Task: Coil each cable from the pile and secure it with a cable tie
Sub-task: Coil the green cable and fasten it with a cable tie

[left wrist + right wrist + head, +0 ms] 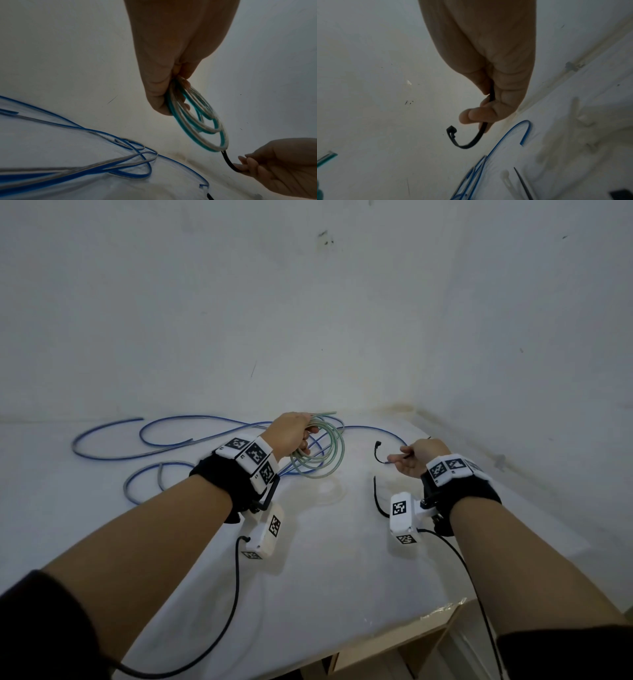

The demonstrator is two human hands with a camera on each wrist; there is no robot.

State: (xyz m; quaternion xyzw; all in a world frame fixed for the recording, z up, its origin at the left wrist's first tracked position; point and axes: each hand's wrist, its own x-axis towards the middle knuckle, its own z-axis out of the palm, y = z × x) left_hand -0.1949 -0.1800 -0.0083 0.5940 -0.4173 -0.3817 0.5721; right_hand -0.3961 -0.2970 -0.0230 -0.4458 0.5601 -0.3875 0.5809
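I see the green coil (318, 453) bunched in my left hand (291, 433) just above the surface (308, 577), my right hand (419, 458) beside it pinching a black cable tie (380, 451), blue cable (164, 436) sprawled behind it.

Surroundings: white-covered table (325, 577), white wall (308, 302), wooden frame (424, 642).

Table top under a white sheet, creased and faintly stained near the back corner; a strip of clear wrap shows at its front edge above the light wooden frame. Wall plain white, meeting a side wall at the right, with small dark marks (323, 237) high up and thin scratches lower down.
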